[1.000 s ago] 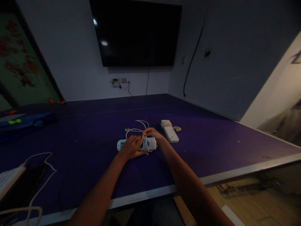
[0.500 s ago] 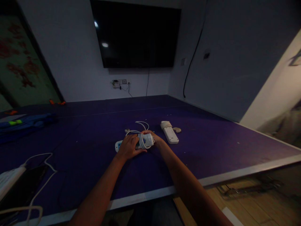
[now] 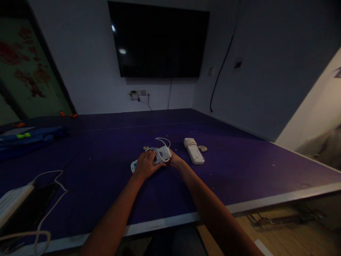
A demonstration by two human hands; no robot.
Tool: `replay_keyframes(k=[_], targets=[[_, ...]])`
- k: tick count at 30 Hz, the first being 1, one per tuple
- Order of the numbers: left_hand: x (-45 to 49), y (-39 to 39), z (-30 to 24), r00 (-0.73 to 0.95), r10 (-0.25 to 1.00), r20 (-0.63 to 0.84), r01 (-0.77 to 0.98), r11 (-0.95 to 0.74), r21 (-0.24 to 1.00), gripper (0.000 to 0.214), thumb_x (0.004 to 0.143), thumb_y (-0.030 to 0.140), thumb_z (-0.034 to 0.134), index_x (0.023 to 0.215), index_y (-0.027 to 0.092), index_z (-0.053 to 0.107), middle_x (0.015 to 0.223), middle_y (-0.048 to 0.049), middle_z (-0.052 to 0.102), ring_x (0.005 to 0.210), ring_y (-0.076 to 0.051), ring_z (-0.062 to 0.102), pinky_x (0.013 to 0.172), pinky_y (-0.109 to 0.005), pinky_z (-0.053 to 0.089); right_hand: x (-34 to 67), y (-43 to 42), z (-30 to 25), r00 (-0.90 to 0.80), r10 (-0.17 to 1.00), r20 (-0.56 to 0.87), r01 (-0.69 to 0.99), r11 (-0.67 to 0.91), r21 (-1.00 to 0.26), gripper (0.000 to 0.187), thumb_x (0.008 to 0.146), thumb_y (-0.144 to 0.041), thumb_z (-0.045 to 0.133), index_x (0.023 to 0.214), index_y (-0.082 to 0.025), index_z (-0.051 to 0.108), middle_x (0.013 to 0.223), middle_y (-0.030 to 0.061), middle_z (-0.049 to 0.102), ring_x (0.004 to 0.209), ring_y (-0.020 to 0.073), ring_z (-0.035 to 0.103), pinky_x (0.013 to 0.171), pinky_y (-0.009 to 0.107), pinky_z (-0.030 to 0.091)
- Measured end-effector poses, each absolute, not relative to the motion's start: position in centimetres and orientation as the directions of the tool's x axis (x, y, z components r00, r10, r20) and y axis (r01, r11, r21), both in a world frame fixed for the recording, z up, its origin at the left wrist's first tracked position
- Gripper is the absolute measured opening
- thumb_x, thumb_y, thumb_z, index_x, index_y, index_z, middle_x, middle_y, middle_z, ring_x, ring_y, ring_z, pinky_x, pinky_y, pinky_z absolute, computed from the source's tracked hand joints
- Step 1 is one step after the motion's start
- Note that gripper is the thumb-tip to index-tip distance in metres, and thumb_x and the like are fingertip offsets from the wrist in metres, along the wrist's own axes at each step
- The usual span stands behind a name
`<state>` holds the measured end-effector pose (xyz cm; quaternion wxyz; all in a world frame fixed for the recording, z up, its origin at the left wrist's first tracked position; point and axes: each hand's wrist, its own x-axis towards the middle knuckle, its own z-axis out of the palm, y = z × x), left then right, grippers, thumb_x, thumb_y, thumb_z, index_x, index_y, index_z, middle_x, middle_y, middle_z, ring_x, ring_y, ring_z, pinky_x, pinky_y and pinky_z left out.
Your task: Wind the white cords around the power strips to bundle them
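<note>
A white power strip [image 3: 164, 152] with a blue-marked label lies under my left hand [image 3: 146, 164], its pale cord [image 3: 159, 155] wound in loops around its right part. My left fingers and thumb close over the strip's middle. At the strip's right end is my right hand [image 3: 174, 160], fingers curled in behind it; what they grip there is hidden. A loose arc of cord [image 3: 166, 140] stands out beyond the strip, and the small plug [image 3: 145, 147] rests on the purple table [image 3: 160, 199] just past my left hand.
A second white power strip [image 3: 195, 154], cord wrapped round its far end, lies to the right. At the left are another white strip [image 3: 16, 195], a dark flat device [image 3: 39, 202] and trailing cable. Blue cloth [image 3: 45, 135] lies farther back. A pale edge [image 3: 253, 206] borders the table.
The right end of the power strip has tilted up slightly. My right hand has shifted from behind it towards its lower right end. The view has turned a little left.
</note>
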<state>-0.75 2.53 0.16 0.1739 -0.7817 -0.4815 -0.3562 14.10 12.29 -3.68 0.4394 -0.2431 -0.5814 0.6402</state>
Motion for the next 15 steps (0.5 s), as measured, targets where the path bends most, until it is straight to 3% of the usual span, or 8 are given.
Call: replay_keyframes(k=[5, 9, 12, 15], targets=[[-1.3, 3.0, 0.3, 0.160, 0.670, 0.725, 0.912, -0.381, 0.151, 0.045, 0.072, 0.060, 0.057, 0.091, 0.020, 0.050, 0.086, -0.0075, 0.064, 0.083, -0.024, 0.062, 0.073, -0.034, 0.045, 13.5, 11.2, -2.6, -0.530, 0.826, 0.192, -0.324, 0.013, -0.946, 0.031, 0.049, -0.020, 0.075, 0.078, -0.019, 0.064, 0.075, 0.0008, 0.068, 0.075, 0.0180, 0.064, 0.073, 0.030, 0.050], [-1.7, 3.2, 0.3, 0.039, 0.687, 0.726, 0.917, -0.313, 0.247, 0.044, 0.071, 0.058, 0.060, 0.091, 0.021, 0.049, 0.081, -0.0059, 0.064, 0.079, -0.024, 0.063, 0.066, -0.031, 0.045, 13.4, 10.1, -1.7, -0.667, 0.716, 0.206, -0.340, -0.047, -0.939, 0.048, 0.041, -0.009, 0.078, 0.086, -0.017, 0.066, 0.086, 0.0029, 0.069, 0.085, 0.0180, 0.063, 0.081, 0.030, 0.048], [-1.9, 3.4, 0.3, 0.010, 0.679, 0.734, 0.917, -0.299, 0.264, 0.040, 0.073, 0.056, 0.059, 0.091, 0.021, 0.048, 0.079, -0.0051, 0.065, 0.077, -0.024, 0.064, 0.064, -0.030, 0.044, 13.5, 9.8, -1.3, -0.701, 0.674, 0.231, -0.382, -0.082, -0.921, 0.052, 0.041, -0.013, 0.081, 0.090, -0.017, 0.065, 0.091, 0.0045, 0.069, 0.088, 0.0185, 0.063, 0.083, 0.030, 0.047], [-2.1, 3.5, 0.2, 0.029, 0.664, 0.747, 0.927, -0.298, 0.229, 0.036, 0.075, 0.053, 0.058, 0.090, 0.021, 0.049, 0.079, -0.0057, 0.064, 0.078, -0.024, 0.064, 0.064, -0.030, 0.044, 13.1, 9.8, -1.3, -0.669, 0.706, 0.232, -0.416, -0.097, -0.904, 0.051, 0.043, -0.025, 0.084, 0.090, -0.016, 0.066, 0.089, 0.0058, 0.069, 0.086, 0.0188, 0.063, 0.083, 0.031, 0.047]])
